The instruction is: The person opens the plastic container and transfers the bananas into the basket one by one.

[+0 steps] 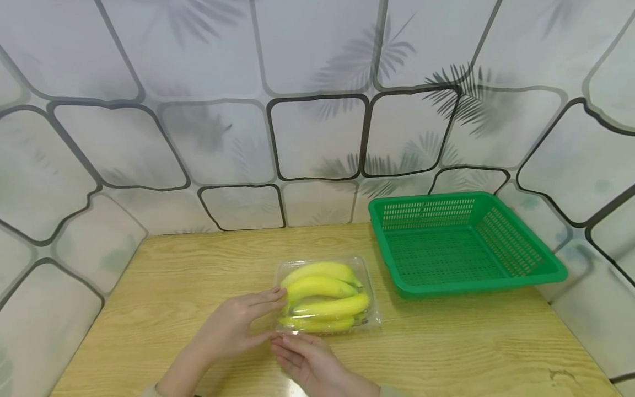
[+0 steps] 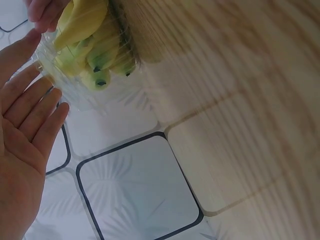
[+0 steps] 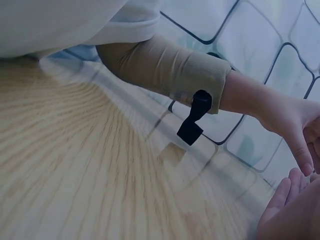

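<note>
Adjoining patterned walls, a woodgrain table bears boxed bananas.

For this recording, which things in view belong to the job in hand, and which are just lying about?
In the job:
clear plastic box
bananas inside it
left hand, touching the box
right hand, at its near edge

Apparently just around:
green basket, untouched
wooden table

No text, label, brand, number or sign can be read in any of the three views.
</note>
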A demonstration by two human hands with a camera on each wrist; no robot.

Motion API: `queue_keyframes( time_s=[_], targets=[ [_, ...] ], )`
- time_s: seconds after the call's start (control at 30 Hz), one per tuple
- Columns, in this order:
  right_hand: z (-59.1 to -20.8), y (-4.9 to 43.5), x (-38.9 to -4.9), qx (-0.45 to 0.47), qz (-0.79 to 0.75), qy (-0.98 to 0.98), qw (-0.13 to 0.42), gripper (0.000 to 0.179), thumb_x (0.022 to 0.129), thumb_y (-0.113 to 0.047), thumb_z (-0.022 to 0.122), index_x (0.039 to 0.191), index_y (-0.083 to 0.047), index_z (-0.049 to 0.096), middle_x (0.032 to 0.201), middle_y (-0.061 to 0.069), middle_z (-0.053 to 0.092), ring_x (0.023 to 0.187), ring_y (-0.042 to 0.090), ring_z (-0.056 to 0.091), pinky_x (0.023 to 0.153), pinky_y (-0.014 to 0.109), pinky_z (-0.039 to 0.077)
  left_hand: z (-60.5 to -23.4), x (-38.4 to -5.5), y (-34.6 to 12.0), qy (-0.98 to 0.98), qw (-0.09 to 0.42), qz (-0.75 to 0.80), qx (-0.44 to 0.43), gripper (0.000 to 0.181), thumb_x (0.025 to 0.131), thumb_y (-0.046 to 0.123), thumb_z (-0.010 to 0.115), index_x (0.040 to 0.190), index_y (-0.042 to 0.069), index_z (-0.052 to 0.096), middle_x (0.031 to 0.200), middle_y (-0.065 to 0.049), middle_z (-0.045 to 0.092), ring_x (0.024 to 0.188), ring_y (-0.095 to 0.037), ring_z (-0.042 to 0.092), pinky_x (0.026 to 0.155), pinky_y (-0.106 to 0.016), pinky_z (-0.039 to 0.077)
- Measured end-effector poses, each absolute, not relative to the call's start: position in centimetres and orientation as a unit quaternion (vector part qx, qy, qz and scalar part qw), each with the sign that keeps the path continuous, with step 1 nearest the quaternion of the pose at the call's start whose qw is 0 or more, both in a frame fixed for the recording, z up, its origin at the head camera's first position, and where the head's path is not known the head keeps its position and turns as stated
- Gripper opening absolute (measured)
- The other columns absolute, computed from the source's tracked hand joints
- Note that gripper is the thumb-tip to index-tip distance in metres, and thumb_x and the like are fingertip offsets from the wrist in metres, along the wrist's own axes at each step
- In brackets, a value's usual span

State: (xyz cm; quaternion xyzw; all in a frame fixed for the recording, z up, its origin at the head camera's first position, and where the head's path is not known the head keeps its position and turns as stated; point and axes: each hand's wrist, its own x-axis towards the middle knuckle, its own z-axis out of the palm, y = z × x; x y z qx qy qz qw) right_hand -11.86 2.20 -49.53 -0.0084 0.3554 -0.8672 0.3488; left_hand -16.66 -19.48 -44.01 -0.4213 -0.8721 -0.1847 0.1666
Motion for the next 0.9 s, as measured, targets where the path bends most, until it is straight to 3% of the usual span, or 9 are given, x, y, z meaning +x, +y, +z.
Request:
queue_keyframes(
  time_s=[0.37, 0.9],
  targets=[
    [-49.58, 1.42, -11.71, 0.032, -0.866, 0.383, 0.320, 0.018, 0.109, -0.013, 0.059, 0.113, -0.011, 0.076, 0.107, -0.005, 0.080, 0.102, 0.002, 0.075, 0.098, 0.017, 0.061, -44.09, -16.92, -19.50, -0.867, 0.174, -0.189, -0.427, 0.060, 0.077, 0.026, 0.094, 0.131, 0.008, 0.075, 0.141, -0.007, 0.071, 0.124, -0.027, 0.073, 0.099, -0.044, 0.065],
    [-49.50, 1.25, -11.56, 0.047, -0.861, 0.408, 0.301, 0.019, 0.108, -0.013, 0.060, 0.119, -0.008, 0.074, 0.111, -0.003, 0.080, 0.105, 0.005, 0.075, 0.100, 0.019, 0.061, -43.93, -17.32, -19.57, -0.858, 0.181, -0.190, -0.442, 0.059, 0.075, 0.028, 0.095, 0.127, 0.007, 0.077, 0.137, -0.009, 0.073, 0.121, -0.028, 0.075, 0.097, -0.043, 0.066]
  ],
)
